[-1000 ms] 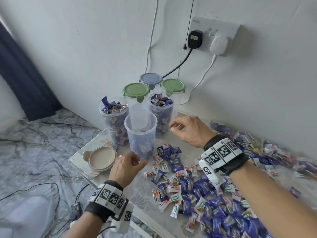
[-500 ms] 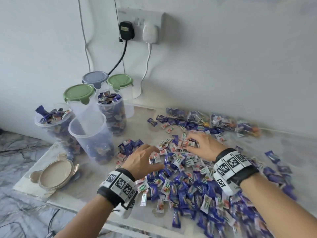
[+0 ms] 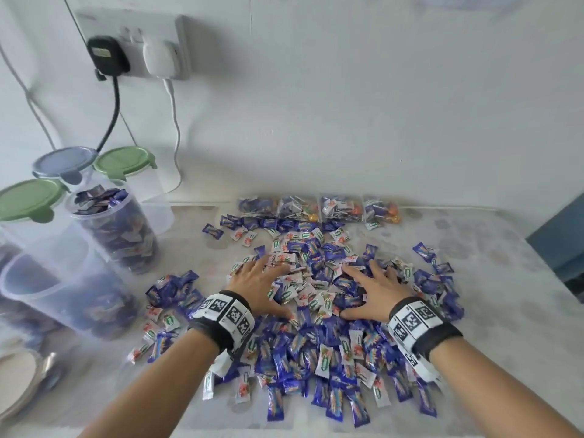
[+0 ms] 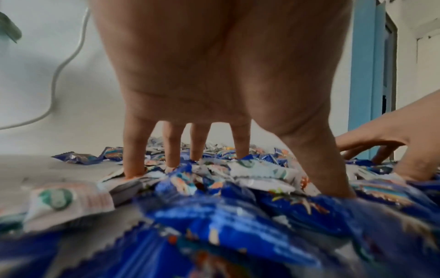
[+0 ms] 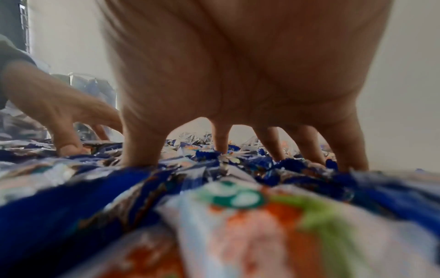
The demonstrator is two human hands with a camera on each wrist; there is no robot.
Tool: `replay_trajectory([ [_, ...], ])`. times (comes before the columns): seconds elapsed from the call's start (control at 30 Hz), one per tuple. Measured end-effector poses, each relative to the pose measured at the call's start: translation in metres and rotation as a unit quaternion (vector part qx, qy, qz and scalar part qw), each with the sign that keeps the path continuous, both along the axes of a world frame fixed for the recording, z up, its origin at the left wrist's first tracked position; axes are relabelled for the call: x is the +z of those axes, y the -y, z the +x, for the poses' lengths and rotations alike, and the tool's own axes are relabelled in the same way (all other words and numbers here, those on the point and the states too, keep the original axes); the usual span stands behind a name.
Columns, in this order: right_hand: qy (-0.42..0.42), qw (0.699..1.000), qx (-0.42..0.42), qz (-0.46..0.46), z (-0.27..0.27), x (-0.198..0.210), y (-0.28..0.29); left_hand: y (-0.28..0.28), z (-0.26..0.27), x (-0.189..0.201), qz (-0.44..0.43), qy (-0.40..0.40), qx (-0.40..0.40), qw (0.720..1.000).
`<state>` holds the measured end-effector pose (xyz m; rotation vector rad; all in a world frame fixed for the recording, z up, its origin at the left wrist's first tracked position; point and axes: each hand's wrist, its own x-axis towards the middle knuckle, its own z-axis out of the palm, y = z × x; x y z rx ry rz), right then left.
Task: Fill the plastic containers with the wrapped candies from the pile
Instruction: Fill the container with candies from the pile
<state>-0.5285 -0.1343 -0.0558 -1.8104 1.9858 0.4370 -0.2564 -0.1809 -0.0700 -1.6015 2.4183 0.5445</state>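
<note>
head view: both hands spread palm-down on the pile (image 3: 316, 311), left hand (image 3: 259, 287) and right hand (image 3: 376, 295) side by side, fingers splayed and mostly straight, tips sunk among wrappers, nothing gripped. marker bands on both wrists. tubs at far left: open tub (image 3: 63, 292) part filled, full tub (image 3: 117, 229) heaped to the rim, three lidded tubs behind with green and grey lids. beige lid (image 3: 19, 380) lying at lower left edge.

left wrist view: palm (image 4: 214, 65) from below, fingers (image 4: 134, 150) standing straight down into wrappers, thumb pressed into blue ones; right hand visible at far right, also spread. blue door frame behind, unseen from head.

right wrist view: same posture, blurred; left hand at left; green-and-orange wrapper close to lens.

surface: pale patterned tabletop (image 3: 489, 279) against a white wall; socket (image 3: 136, 42) with black and white plugs, cables hanging down.

candies: small crimped sachets, mostly blue, some white with green logo; clear bags (image 3: 319, 208) of them in a row at the wall.
</note>
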Motion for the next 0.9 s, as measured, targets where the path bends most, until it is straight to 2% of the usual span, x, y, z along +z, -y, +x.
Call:
replay_trajectory([
  [0.13, 0.016, 1.0, 0.02, -0.011, 0.001, -0.007, 0.005, 0.007, -0.005, -0.005, -0.006, 0.033, -0.013, 0.999],
  [0.37, 0.003, 1.0, 0.01, -0.021, 0.003, -0.006, 0.013, 0.014, -0.006, -0.009, -0.015, 0.026, -0.017, 0.999],
  [0.73, -0.031, 0.992, 0.046, -0.114, 0.014, -0.007, 0.011, 0.022, 0.0, -0.004, -0.025, -0.045, 0.003, 0.999],
  [0.9, 0.013, 0.988, 0.037, -0.148, 0.008, -0.004, 0.015, 0.025, 0.005, 0.0, -0.034, -0.075, 0.007, 0.997],
])
